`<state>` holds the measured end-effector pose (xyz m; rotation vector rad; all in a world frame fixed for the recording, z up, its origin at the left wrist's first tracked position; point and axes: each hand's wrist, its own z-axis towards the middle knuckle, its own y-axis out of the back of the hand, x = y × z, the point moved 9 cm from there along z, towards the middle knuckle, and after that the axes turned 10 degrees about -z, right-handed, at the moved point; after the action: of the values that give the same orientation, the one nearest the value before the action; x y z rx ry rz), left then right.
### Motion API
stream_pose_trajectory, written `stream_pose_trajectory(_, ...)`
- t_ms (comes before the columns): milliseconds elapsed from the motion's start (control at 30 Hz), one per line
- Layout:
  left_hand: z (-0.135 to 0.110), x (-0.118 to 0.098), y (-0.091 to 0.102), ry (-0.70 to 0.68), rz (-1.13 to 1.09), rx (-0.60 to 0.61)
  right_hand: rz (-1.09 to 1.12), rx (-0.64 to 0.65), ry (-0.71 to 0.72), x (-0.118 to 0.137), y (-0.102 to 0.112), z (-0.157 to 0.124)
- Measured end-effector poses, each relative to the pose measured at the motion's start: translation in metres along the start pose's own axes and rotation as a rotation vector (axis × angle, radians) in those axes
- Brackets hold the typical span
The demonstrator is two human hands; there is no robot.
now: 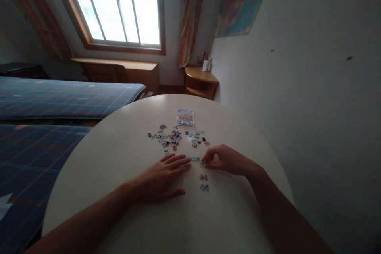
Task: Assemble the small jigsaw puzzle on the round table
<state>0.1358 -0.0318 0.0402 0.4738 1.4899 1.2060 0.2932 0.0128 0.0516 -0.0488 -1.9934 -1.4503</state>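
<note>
- Cream-white desk: from my end I see the puzzle strip near its middle, between the hands.
- I have the left hand flat, fingers apart, beside the strip.
- The right hand brings thumb and finger to a puzzle piece; whether they grip, I cannot tell.
- I judge the piece light, thin, stiff; I'd pinch its side edges, sparing the tabs.

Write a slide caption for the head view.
Left hand spread on a round, pale table, right hand at a small jigsaw piece, scattered pieces lying beyond.
</note>
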Motion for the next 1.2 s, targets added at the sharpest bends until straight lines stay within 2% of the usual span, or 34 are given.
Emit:
stream_pose_trajectory(200, 0.000, 0.003, -0.003, 0.012, 0.011, 0.017, -0.016, -0.035, -0.026, -0.007, -0.002, 0.005)
stream_pose_trajectory(667, 0.001, 0.002, -0.002, 0.048, 0.018, 0.056, -0.009, -0.020, -0.020, -0.008, -0.010, 0.008)
stream_pose_trajectory(1000, 0.000, 0.001, -0.001, 0.029, -0.007, 0.025, -0.004, 0.021, -0.012, -0.008, -0.013, 0.008)
stream_pose_trajectory(1200, -0.001, 0.004, -0.003, 0.018, 0.012, 0.029, -0.037, 0.001, -0.016, -0.006, -0.012, 0.006)
